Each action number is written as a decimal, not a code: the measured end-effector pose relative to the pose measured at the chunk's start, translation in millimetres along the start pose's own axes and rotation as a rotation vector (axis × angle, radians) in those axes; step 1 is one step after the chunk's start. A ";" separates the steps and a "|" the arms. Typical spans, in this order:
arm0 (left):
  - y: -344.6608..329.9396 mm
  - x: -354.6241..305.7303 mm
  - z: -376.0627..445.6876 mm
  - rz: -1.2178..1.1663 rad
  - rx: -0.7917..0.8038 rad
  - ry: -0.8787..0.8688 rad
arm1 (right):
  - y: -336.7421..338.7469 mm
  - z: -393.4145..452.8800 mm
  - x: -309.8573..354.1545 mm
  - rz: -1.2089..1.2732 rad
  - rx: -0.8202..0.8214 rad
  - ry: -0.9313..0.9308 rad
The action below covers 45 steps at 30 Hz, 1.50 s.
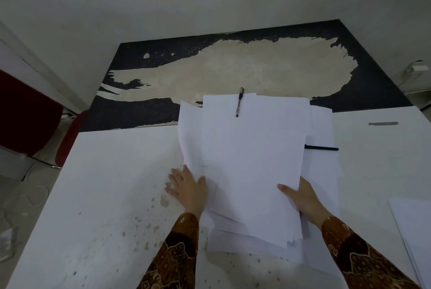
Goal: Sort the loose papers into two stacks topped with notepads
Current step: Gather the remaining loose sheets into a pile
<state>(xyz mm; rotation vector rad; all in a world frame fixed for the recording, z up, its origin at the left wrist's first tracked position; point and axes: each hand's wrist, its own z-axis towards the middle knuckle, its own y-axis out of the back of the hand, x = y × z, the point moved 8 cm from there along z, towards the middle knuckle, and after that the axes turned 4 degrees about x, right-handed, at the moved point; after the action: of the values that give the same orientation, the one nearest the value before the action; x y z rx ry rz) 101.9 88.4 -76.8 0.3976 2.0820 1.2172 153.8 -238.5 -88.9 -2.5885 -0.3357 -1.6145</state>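
Observation:
A loose heap of white papers (251, 153) lies fanned out on the white table (112, 183) in front of me. My left hand (186, 189) lies at the heap's left edge, fingers spread flat on the table and thumb against the sheets. My right hand (300, 197) holds the lower right of a lifted bundle, thumb on top and fingers hidden beneath. A black pen (239, 102) rests on the far sheets. Another black pen (323, 148) sticks out from under the papers at the right. No notepad shows.
More white sheets (412, 225) lie at the table's right edge. A grey strip (383, 123) marks the far right of the table. Beyond the table is a dark, worn floor patch (233, 72); red furniture (25, 113) and cables stand to the left.

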 end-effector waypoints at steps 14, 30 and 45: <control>117.9 -79.3 11.3 -0.606 -0.050 -0.181 | 0.4 -0.6 -0.3 -0.019 -0.006 -0.027; 38.8 -37.3 -68.8 -0.987 0.249 0.019 | 4.9 2.6 -15.4 0.204 -0.030 -0.269; 0.5 18.5 -79.9 -0.141 0.120 -0.151 | 8.8 8.0 -27.7 0.198 0.029 -0.228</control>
<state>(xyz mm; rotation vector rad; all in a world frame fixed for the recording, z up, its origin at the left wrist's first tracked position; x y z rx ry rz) 33.4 47.6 -57.6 0.3782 2.0220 0.9538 151.1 -249.8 -116.7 -2.6890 -0.1086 -1.2476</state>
